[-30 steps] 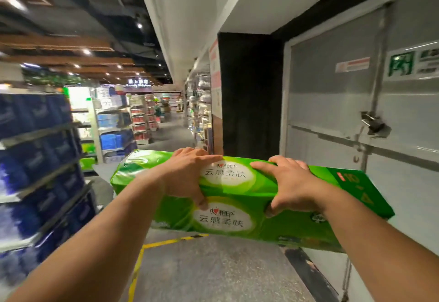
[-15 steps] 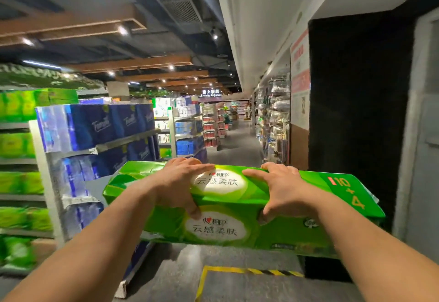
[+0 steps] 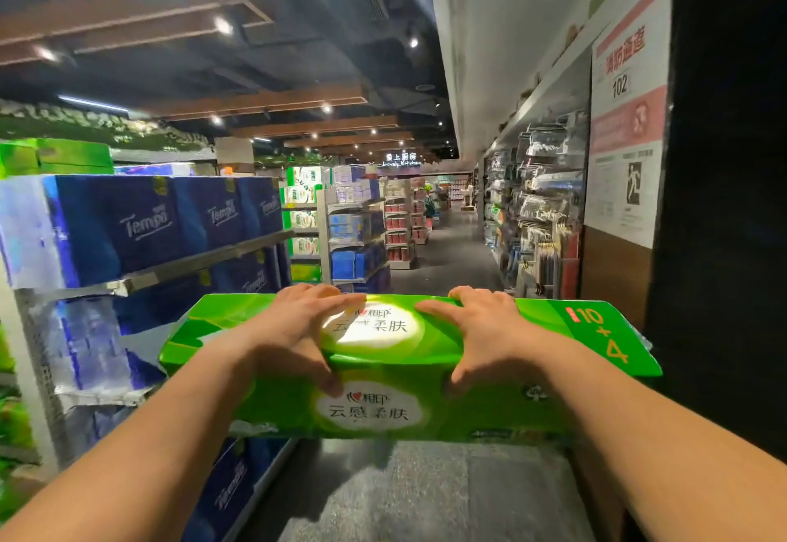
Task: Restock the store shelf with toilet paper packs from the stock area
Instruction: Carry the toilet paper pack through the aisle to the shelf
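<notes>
A long green toilet paper pack (image 3: 383,371) is held level in front of me at chest height, its long side across the view. My left hand (image 3: 298,328) grips its top left of centre, fingers over the far edge and thumb on the near face. My right hand (image 3: 485,333) grips the top right of centre the same way. A store shelf (image 3: 204,258) on the left carries blue Tempo packs (image 3: 145,222), with green packs (image 3: 64,156) on the top at the far left.
An aisle with grey floor (image 3: 447,252) runs straight ahead between the left shelves and a rack of hanging goods (image 3: 536,209) on the right. A black wall (image 3: 724,200) with a white and red sign (image 3: 626,115) stands close at right. More shelves (image 3: 357,235) lie farther ahead.
The view has swung left, away from the grey door and black wall, toward the aisle and the blue-pack shelf. Both hands keep the same grip on the green pack.
</notes>
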Demonstrator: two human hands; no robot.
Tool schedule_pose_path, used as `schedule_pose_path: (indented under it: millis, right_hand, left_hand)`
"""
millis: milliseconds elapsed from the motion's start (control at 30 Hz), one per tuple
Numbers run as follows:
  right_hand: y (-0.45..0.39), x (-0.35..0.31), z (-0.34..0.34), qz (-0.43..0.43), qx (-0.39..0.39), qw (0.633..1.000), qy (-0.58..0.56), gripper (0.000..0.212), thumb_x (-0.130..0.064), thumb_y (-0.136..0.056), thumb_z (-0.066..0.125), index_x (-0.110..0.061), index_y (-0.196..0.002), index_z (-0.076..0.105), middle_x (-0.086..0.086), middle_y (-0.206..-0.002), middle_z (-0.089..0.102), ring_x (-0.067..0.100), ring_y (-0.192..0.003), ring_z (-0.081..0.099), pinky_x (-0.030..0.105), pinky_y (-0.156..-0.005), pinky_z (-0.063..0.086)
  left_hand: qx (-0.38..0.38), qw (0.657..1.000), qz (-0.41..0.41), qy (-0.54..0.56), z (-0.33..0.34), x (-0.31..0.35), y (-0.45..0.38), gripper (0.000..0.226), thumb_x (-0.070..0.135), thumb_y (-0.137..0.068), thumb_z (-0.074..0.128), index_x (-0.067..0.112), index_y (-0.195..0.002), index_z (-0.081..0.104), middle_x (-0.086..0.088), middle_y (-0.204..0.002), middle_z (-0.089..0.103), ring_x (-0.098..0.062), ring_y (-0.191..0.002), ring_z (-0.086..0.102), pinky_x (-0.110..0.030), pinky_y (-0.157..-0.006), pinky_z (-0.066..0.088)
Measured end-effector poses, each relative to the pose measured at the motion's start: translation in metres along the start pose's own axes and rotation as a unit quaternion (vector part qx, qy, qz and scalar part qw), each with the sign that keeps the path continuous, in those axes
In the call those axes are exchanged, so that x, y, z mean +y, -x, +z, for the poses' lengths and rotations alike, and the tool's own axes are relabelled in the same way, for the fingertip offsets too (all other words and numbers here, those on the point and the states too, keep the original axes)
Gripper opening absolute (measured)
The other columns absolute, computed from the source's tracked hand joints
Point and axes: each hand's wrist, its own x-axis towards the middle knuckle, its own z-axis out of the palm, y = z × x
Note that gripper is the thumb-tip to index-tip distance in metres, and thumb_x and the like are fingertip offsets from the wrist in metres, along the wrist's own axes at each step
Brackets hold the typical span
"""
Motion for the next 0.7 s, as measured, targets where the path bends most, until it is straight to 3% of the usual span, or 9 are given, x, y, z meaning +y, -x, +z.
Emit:
schedule_pose_path:
  millis: [300, 500, 700]
  right_hand:
    - [-0.236, 0.092, 0.048, 0.035, 0.002, 0.999, -0.005, 0.117, -0.061, -0.063, 0.082, -0.057, -0.152, 0.007, 0.006, -0.161, 0.017, 0.028, -0.149, 0.015, 0.053, -0.121, 0.008]
    - [-0.381, 0.162, 0.095, 0.039, 0.001, 0.999, -0.018, 0.114, -0.056, -0.067, 0.081, -0.054, -0.154, 0.008, 0.007, -0.162, 0.015, 0.029, -0.150, 0.012, 0.054, -0.122, 0.004]
    - [-0.558, 0.251, 0.141, 0.012, 0.005, 0.999, -0.038, 0.115, -0.058, -0.063, 0.081, -0.056, -0.153, 0.009, 0.006, -0.162, 0.017, 0.030, -0.149, 0.016, 0.051, -0.122, 0.009]
  left_hand:
    - [-0.008, 0.999, 0.029, -0.034, 0.027, -0.118, -0.231, 0.118, 0.058, -0.057, 0.087, 0.052, -0.154, 0.020, 0.013, -0.152, 0.029, -0.015, -0.141, 0.020, -0.046, -0.122, 0.018]
    - [-0.011, 0.999, 0.018, -0.046, 0.073, -0.195, -0.385, 0.123, 0.062, -0.054, 0.087, 0.054, -0.154, 0.017, 0.013, -0.157, 0.027, -0.018, -0.143, 0.020, -0.049, -0.123, 0.018]
    - [-0.014, 0.999, -0.002, -0.045, 0.112, -0.269, -0.555, 0.122, 0.060, -0.057, 0.088, 0.048, -0.157, 0.018, 0.011, -0.159, 0.025, -0.017, -0.143, 0.021, -0.046, -0.122, 0.016]
